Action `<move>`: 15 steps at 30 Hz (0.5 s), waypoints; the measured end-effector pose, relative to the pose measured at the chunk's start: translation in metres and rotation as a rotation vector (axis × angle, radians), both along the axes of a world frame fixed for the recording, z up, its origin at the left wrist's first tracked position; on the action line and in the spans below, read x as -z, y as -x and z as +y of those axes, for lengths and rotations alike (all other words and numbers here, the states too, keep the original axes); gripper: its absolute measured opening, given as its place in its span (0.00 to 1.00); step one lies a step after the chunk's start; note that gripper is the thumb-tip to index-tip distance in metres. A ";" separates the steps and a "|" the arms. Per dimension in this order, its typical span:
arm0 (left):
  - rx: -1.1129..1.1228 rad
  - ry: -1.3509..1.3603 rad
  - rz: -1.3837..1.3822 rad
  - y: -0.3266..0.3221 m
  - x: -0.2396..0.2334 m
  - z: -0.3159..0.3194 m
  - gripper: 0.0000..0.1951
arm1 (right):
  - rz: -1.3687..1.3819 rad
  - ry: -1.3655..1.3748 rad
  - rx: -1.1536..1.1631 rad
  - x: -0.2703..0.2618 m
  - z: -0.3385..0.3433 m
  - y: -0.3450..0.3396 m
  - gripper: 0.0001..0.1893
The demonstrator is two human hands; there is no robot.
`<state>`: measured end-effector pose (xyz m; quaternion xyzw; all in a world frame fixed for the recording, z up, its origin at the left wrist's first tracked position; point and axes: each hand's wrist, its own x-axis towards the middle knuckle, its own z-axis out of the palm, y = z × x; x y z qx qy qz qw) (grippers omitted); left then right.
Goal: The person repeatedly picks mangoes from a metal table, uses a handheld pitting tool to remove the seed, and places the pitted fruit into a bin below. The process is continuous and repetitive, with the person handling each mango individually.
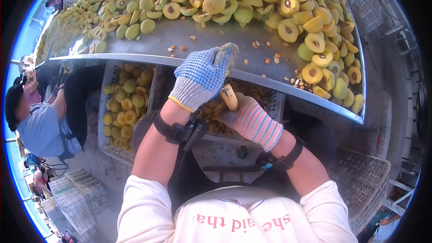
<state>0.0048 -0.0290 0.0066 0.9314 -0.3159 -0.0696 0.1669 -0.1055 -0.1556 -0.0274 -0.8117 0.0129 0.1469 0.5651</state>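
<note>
My left hand (204,76), in a grey knit glove with blue dots, is above the near rim of a metal table (219,37). Its fingers are curled around a fruit piece (227,73), of which only a yellow sliver shows. Just below and to the right, my right hand (254,118) wears a striped glove and grips a tool by its wooden handle (229,98). The tool's working end is hidden. Halved yellow-green stone fruit (214,3) lies heaped across the table, some halves with brown pits showing. Loose pits or kernels (267,61) are scattered nearer me.
Beneath the rim stands a crate of fruit halves (126,108); another container holding fruit scraps (216,121) sits below my hands. A person (47,125) sits at left. Stacked plastic crates (77,192) are behind them, and another crate (364,175) is at my right.
</note>
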 end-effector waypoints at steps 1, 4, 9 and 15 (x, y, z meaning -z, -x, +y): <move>-0.058 0.121 0.201 -0.002 0.000 0.000 0.23 | 0.155 -0.104 0.016 -0.004 -0.004 0.001 0.19; 0.015 0.507 0.277 -0.007 0.002 0.009 0.19 | 0.423 -0.400 0.099 -0.018 -0.014 0.002 0.17; -0.319 1.461 0.969 0.017 0.023 0.012 0.16 | 0.378 -0.503 0.128 -0.026 -0.008 0.000 0.16; -0.434 1.437 1.193 0.014 0.017 0.008 0.16 | -0.075 0.040 0.012 -0.012 0.010 -0.007 0.20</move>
